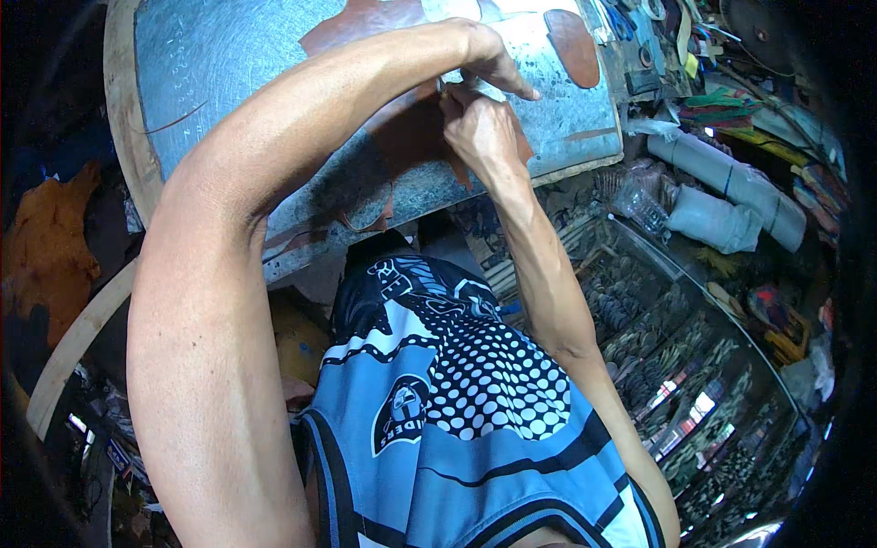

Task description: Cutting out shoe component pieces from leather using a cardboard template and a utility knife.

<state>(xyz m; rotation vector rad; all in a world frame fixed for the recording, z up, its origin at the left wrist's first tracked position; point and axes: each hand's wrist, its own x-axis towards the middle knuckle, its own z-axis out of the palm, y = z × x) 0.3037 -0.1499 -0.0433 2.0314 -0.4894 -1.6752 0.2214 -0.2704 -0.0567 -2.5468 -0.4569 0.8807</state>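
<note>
My left hand [494, 64] reaches across from the left at the far part of a metal-topped table [228, 68], with a finger stretched out to the right. Just nearer, my right hand [481, 130] is closed, knuckles up; whatever lies in its fingers is hidden. Between the two hands a small pale, shiny edge [489, 90] shows, too covered to name. Beneath both hands and my left forearm spreads a brown leather sheet [411, 137] with an uneven edge, partly in shadow.
Another brown leather piece [356, 27] lies at the table's far side, and an oval leather piece [574, 50] at the far right. Tools and scraps crowd the right edge. Wrapped rolls [722, 173] and a glass-topped case [685, 274] stand right; orange-brown leather [50, 247] hangs left.
</note>
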